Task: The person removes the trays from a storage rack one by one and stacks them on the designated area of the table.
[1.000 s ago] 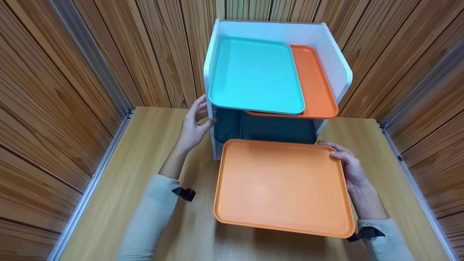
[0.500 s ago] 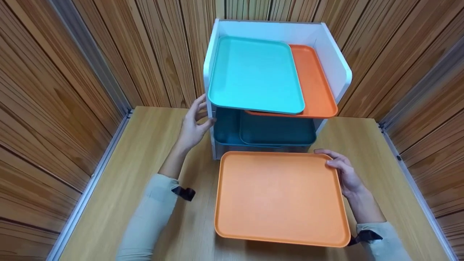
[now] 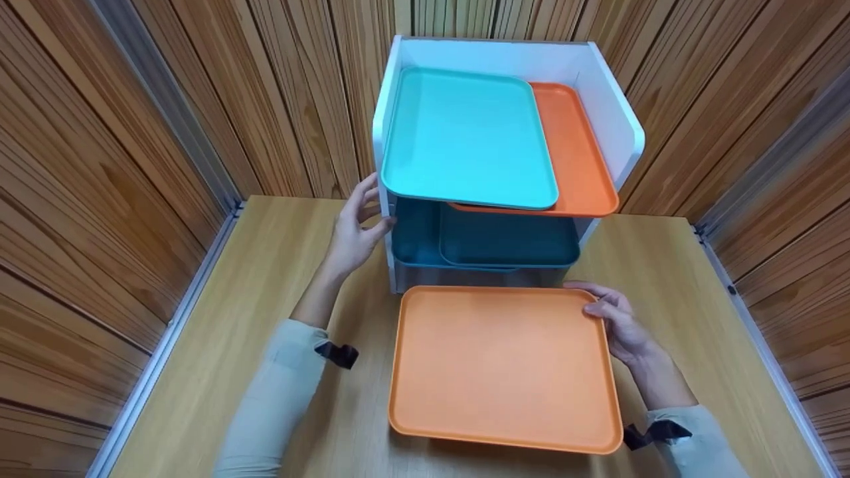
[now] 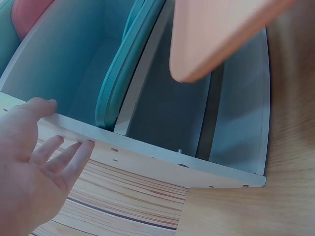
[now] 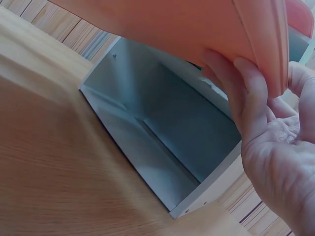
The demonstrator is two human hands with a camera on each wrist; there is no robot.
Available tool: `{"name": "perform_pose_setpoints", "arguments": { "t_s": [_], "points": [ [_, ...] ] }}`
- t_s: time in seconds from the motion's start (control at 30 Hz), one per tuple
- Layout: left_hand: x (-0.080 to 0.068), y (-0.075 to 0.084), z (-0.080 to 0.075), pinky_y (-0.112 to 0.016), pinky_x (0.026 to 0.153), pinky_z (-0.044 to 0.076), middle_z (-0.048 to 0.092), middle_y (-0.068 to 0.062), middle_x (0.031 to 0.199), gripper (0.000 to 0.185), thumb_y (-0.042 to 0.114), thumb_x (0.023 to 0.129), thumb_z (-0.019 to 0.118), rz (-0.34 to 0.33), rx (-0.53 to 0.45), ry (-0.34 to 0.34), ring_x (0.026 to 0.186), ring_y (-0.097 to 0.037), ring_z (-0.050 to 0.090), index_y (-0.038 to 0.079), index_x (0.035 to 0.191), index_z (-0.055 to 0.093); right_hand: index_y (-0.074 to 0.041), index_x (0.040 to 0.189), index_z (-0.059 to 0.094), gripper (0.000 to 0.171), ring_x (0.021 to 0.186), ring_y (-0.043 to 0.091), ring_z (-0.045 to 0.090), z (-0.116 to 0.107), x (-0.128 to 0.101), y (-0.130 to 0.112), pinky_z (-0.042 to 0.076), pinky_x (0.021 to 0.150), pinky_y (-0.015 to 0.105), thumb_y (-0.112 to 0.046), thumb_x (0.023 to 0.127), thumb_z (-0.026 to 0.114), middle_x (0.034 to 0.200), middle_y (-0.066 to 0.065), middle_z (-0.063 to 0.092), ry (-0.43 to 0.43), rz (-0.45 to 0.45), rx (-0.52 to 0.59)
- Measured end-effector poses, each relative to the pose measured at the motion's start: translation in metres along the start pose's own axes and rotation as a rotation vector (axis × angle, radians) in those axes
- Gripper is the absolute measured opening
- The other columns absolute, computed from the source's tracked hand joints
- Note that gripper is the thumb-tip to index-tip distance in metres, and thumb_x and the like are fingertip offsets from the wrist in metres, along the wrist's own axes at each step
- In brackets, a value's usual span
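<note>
A large orange tray (image 3: pixel 505 365) hangs level just above the wooden table (image 3: pixel 265 285), in front of a white shelf rack (image 3: pixel 614 119). My right hand (image 3: pixel 614 318) grips its far right corner, fingers under the rim and thumb on top. The right wrist view shows those fingers (image 5: pixel 246 98) curled round the tray's edge (image 5: pixel 172 24). My left hand (image 3: pixel 355 226) rests against the rack's left side wall with straight fingers. In the left wrist view that hand (image 4: pixel 29 167) lies flat on the panel (image 4: pixel 147 157), and the orange tray's corner (image 4: pixel 216 34) shows above.
On the rack's top shelf a turquoise tray (image 3: pixel 465 136) overlaps a smaller orange tray (image 3: pixel 574 153). Dark teal trays (image 3: pixel 505 242) fill the middle shelf; the bottom slot (image 5: pixel 162 123) looks bare. Wooden walls close in on three sides.
The orange tray has come toward me and down, away from the rack's front, with my right hand on it. The left hand has stayed on the rack's side.
</note>
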State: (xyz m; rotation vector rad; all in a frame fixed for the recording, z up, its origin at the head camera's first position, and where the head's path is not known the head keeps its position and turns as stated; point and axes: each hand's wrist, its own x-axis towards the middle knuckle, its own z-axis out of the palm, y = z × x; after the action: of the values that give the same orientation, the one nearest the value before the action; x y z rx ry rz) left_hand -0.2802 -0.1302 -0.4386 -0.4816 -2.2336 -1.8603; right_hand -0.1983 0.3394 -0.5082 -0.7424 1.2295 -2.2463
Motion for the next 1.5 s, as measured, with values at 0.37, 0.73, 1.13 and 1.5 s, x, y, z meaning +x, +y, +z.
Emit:
{"name": "perform_pose_setpoints", "arguments": {
  "t_s": [0.37,0.73,1.13,1.5],
  "points": [
    [0.000,0.002,0.001,-0.061,0.115,0.062,0.059,-0.022,0.165,0.070,0.001,0.109,0.069,-0.003,-0.003,0.003,0.147,-0.044,0.068,0.010,0.173,0.040,-0.015,0.152,0.070,0.063,0.122,0.017,0.084,-0.010,0.000,0.014,0.068,0.100,0.030,0.007,0.113,0.025,0.138,0.004,0.083,0.045,0.071,-0.078],
    [0.000,0.003,-0.001,-0.064,0.114,0.062,0.058,-0.022,0.166,0.072,0.000,0.109,0.069,-0.017,-0.006,-0.008,0.148,-0.046,0.067,0.011,0.173,0.039,-0.017,0.142,0.076,0.061,0.118,0.015,0.084,-0.012,0.003,0.027,0.069,0.100,0.029,0.008,0.112,0.030,0.131,0.002,0.085,0.157,0.152,-0.072],
    [0.000,0.002,-0.001,-0.064,0.116,0.060,0.057,-0.023,0.167,0.073,-0.001,0.109,0.068,-0.029,0.001,-0.013,0.149,-0.046,0.066,0.012,0.174,0.039,-0.009,0.145,0.071,0.058,0.120,0.022,0.085,-0.013,0.009,0.039,0.069,0.099,0.032,0.010,0.114,0.025,0.134,0.010,0.083,0.125,0.204,0.086],
    [0.000,0.002,-0.001,-0.063,0.116,0.061,0.057,-0.023,0.166,0.072,0.000,0.109,0.067,-0.027,-0.001,-0.015,0.148,-0.046,0.066,0.012,0.174,0.038,-0.016,0.140,0.076,0.050,0.119,0.017,0.084,-0.012,0.005,0.049,0.068,0.101,0.029,0.005,0.116,0.037,0.135,0.004,0.082,0.270,0.298,0.069]
  ]
}}
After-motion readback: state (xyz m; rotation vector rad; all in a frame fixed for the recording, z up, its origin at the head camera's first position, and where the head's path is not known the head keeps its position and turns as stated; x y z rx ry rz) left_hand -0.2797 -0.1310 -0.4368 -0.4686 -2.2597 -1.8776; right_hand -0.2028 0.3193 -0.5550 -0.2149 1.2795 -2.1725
